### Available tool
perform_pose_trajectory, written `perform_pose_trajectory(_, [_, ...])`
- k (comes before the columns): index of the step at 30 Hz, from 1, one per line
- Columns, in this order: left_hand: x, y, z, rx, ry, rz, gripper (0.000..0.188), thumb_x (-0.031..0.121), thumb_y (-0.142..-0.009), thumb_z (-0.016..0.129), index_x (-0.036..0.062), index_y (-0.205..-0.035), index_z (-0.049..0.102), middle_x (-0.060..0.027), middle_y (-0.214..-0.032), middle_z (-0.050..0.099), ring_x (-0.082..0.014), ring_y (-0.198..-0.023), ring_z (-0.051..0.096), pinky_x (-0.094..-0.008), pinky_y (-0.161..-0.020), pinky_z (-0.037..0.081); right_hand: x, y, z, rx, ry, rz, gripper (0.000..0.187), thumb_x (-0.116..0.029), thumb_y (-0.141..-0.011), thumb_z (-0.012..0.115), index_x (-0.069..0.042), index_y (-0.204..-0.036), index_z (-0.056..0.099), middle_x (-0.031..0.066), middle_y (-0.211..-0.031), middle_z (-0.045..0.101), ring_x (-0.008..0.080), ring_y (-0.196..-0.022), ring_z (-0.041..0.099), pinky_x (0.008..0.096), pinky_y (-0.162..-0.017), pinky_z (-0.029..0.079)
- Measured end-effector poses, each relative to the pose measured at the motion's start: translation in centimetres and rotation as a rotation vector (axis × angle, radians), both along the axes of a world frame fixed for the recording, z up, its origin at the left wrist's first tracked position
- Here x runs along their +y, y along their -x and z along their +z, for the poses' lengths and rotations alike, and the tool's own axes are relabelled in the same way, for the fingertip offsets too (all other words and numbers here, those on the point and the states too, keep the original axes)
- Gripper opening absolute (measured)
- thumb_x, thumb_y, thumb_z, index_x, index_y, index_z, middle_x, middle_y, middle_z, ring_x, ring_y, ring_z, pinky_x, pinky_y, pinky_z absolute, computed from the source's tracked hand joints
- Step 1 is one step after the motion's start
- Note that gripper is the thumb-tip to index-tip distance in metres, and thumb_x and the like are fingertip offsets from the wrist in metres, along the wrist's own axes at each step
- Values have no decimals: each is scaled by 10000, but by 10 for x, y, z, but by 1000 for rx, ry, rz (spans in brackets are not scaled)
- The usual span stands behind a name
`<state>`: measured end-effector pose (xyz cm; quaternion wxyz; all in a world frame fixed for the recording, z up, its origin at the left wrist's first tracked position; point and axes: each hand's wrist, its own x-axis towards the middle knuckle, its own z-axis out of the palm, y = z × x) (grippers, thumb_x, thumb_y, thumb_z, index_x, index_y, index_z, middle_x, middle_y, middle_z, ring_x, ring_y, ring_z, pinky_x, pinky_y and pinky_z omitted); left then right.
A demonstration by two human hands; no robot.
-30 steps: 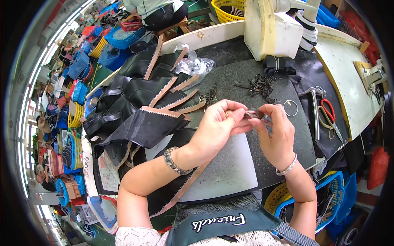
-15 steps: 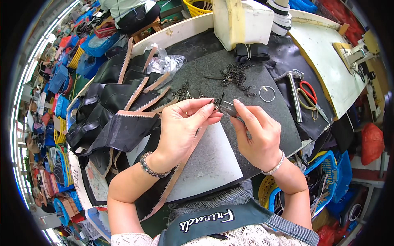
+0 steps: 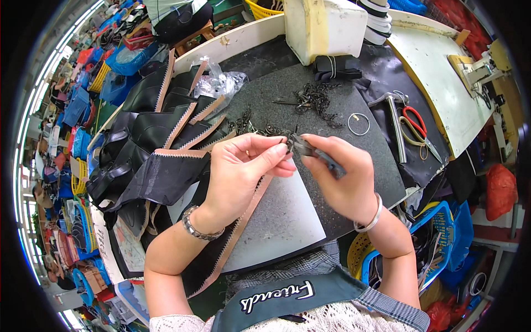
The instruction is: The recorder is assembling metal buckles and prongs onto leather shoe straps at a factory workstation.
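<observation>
In the middle of the view my left hand (image 3: 239, 171) is closed in a pinch on a small dark piece (image 3: 291, 145) whose kind I cannot make out. My right hand (image 3: 344, 176) is closed round grey thread snips (image 3: 328, 162), their tip touching or just beside that piece. Below my left hand runs a black strip with a tan zigzag edge (image 3: 243, 227), partly over a white board (image 3: 282, 221). Several black leather pieces (image 3: 144, 135) with similar zigzag edges are heaped at the left. Just beyond my hands lie small dark metal fittings (image 3: 243, 123).
More dark fittings (image 3: 316, 105) are piled on the grey mat (image 3: 381, 171). A metal ring (image 3: 359, 124), a hammer (image 3: 396, 127) and red-handled scissors (image 3: 423, 133) lie to the right. A clear plastic bag (image 3: 220, 83) and a white block (image 3: 326, 27) stand farther back. A blue basket (image 3: 440, 243) is at the lower right.
My right hand has turned and come a little left, bringing the snips up against the piece in my left hand. The left hand keeps its pinch.
</observation>
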<state>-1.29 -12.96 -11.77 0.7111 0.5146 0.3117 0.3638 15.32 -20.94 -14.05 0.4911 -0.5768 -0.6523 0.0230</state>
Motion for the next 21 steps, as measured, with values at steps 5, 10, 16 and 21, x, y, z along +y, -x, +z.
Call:
perform_pose_trajectory(5, [5,1,1,-99,278,-129,165,40,-880,611,-40,-1019,649,-156,-900,693,-182,-731,689,-285,-672,582,4,-10,0,955,308,363,365,-78,-809,717,18,-1128,567,-33,-735,545,38,-510,390,194,-473,332])
perform_pose_trajectory(10, [-2,0,3,-39,191,-139,138,26,-876,625,-58,-984,637,-143,-872,679,-185,-740,679,-302,-675,583,12,-9,6,265,128,140,415,-87,-699,796,-9,-1062,612,9,-667,513,83,-516,424,228,-467,371])
perform_pose_trajectory(16, [-3,-2,3,55,125,-151,135,28,-879,626,-64,-978,631,-136,-854,679,-172,-734,677,-283,-643,582,10,-5,-2,190,-72,138,317,8,-676,781,-18,-972,672,33,-624,517,102,-529,478,220,-453,347])
perform_pose_trajectory(21, [-7,-7,-2,11,154,-119,152,26,-871,637,-51,-1002,632,-130,-882,679,-170,-758,672,-287,-704,569,11,0,-10,292,-161,106,180,45,-740,739,-4,-897,666,15,-597,530,64,-498,424,209,-450,312])
